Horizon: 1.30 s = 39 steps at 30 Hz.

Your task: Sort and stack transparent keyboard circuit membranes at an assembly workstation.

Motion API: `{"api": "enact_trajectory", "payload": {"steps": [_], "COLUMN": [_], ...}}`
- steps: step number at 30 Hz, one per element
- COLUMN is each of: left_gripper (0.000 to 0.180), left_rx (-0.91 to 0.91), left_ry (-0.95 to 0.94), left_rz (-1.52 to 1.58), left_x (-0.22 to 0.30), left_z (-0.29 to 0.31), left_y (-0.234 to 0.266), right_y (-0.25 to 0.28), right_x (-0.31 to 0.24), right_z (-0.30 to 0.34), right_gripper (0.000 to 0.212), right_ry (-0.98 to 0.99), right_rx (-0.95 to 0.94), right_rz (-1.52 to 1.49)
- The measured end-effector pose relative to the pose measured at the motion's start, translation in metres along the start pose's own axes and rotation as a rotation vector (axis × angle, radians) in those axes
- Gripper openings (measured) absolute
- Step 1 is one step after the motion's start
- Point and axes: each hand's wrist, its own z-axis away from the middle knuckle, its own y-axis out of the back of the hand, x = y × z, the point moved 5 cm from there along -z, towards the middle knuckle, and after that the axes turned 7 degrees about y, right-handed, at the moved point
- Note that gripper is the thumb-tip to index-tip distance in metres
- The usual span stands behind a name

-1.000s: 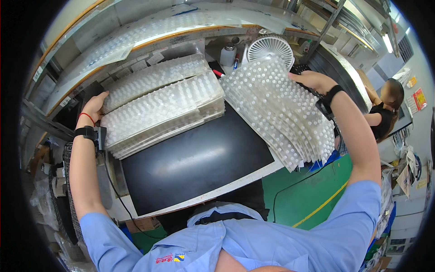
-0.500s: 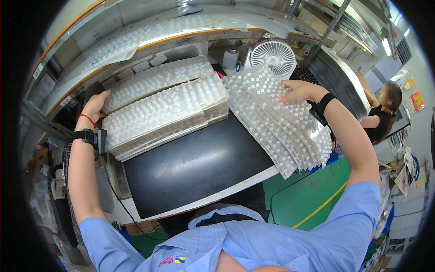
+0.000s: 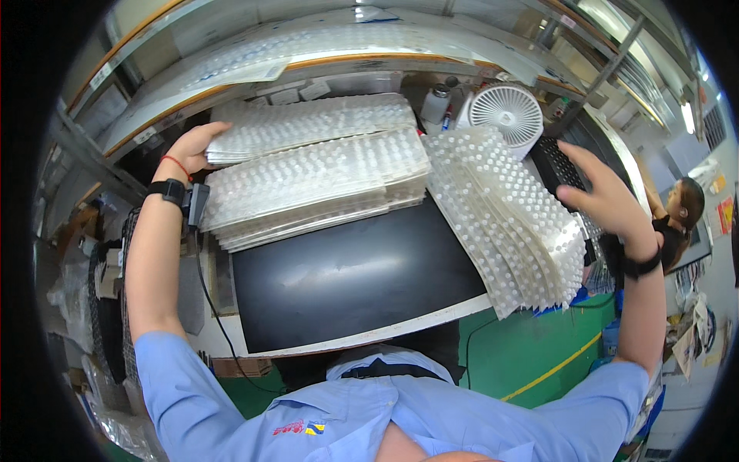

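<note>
At the left, my left hand (image 3: pixel 194 146) is curled round the left end of the rear stack of clear plastic sheets with round dots (image 3: pixel 308 127), its thumb near the top edge. A second stack of dotted plastic sheets (image 3: pixel 308 173) lies just in front, its layers stepped along the near side. To the right, a fanned stack of dotted plastic sheets (image 3: pixel 508 208) lies at a slant, its near right end spread past the table edge. Beyond its right side my right hand (image 3: pixel 608 192) is raised, thumb and fingers apart, holding nothing.
A black mat (image 3: pixel 354 277) covers the front of the white-edged table. Behind the sheets stand a white fan (image 3: pixel 505 115) and a small bottle (image 3: pixel 436 102). A shelf (image 3: pixel 346 61) runs across the back. A co-worker (image 3: pixel 677 219) is at the far right.
My right hand has let go of the fanned sheets and moved right, opening. My left hand remains at the rear stack's end. The whole view has shifted slightly.
</note>
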Motion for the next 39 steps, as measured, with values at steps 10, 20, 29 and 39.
{"api": "enact_trajectory", "payload": {"steps": [10,20,29,39], "left_gripper": [0.027,0.026,0.026,0.025], "left_rx": [0.034,-0.118,-0.211,-0.054], "left_ry": [-0.04,-0.172,-0.263,-0.249], "left_rz": [-0.195,0.141,0.274,0.366], "left_x": [0.012,0.021,0.021,0.007], "left_z": [0.005,0.006,0.012,0.036], "left_y": [-0.009,-0.016,-0.036,-0.036], "right_y": [-0.043,-0.119,-0.222,-0.242], "right_x": [-0.122,-0.127,-0.238,-0.216], "right_z": [0.034,-0.074,-0.203,-0.212], "right_gripper": [0.068,0.046,0.094,0.099], "right_ry": [0.373,-0.184,-0.418,-0.288], "right_rx": [-0.163,-0.128,-0.171,-0.202], "right_rz": [-0.131,-1.438,-2.167,-2.219]}}
